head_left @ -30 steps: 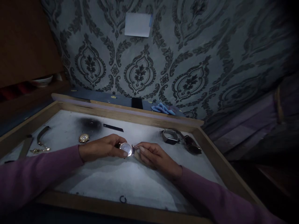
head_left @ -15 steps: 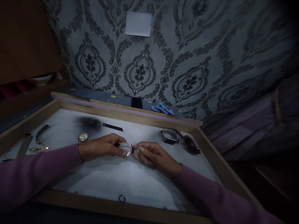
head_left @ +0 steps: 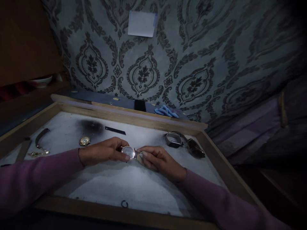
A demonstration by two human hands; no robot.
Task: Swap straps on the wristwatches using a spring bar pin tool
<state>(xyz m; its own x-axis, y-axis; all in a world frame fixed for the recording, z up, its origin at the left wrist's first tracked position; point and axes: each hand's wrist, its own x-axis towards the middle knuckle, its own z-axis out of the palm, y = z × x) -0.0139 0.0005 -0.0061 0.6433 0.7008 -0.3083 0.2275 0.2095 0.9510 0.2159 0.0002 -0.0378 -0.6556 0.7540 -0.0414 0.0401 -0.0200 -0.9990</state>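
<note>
Over the middle of a white-bottomed wooden tray, a round wristwatch with a shiny rim is held face up. My left hand is closed on its case, the thumb lying on the lower rim. On the other side, my right hand pinches the watch's strap close to the case. Part of that strap is hidden under the right fingers. Whether a small tool is also between those fingertips, I cannot make out.
A gold-rimmed watch head, a black blade-like strip and a dark strap lie left and behind. Several watches sit at the right. A small black ring lies near the front edge, a blue cloth beyond the back rim.
The watch face has tilted slightly and catches the light differently. Both hands keep their grip; the whole view has shifted very slightly.
</note>
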